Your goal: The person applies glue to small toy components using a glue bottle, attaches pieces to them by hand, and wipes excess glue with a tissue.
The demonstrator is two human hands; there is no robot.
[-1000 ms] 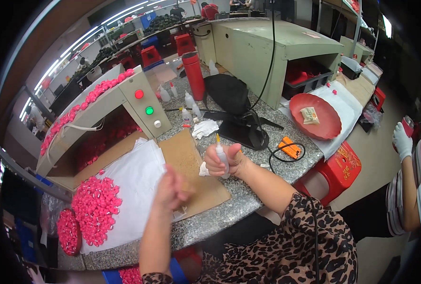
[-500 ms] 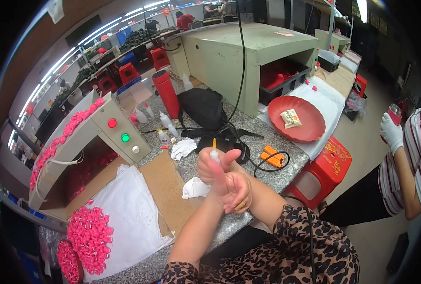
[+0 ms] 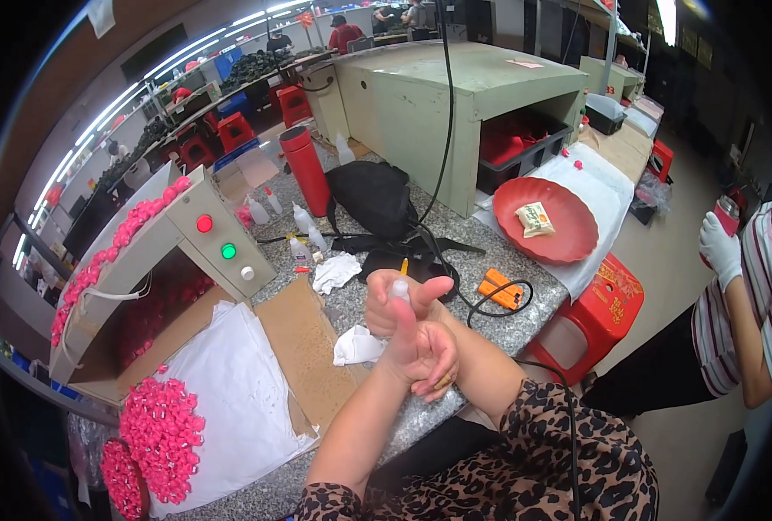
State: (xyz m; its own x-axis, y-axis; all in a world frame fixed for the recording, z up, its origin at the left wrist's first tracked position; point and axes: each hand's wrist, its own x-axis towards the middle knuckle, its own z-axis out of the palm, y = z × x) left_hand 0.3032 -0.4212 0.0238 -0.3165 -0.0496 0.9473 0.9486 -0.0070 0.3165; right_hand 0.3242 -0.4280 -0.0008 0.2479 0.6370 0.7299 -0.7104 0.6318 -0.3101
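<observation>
Over the front edge of the bench my forearms cross. My right hand point(image 3: 389, 304) is wrapped round a small white squeeze bottle point(image 3: 401, 288) with a yellow tip pointing up, its thumb stretched to the right. In front of it, my left hand point(image 3: 427, 354) is turned palm up, thumb raised and fingers loosely bent, with nothing visible in it. A crumpled white tissue point(image 3: 357, 346) lies beside my hands. Farther off are another tissue point(image 3: 336, 273), several squeeze bottles point(image 3: 299, 252) and a black bag point(image 3: 373, 198).
At left, bright pink pieces point(image 3: 162, 441) are heaped by a white sheet point(image 3: 234, 395) before a machine point(image 3: 221, 239). At right are a red dish point(image 3: 546, 219) with a wrapped snack, an orange object point(image 3: 501, 288), a red stool point(image 3: 590, 317) and a gloved person point(image 3: 729, 295) holding a cup.
The squeeze bottle and my right hand have shifted slightly right and down. My left hand has lowered a little, its fingers slightly more spread. The whole view has shifted slightly.
</observation>
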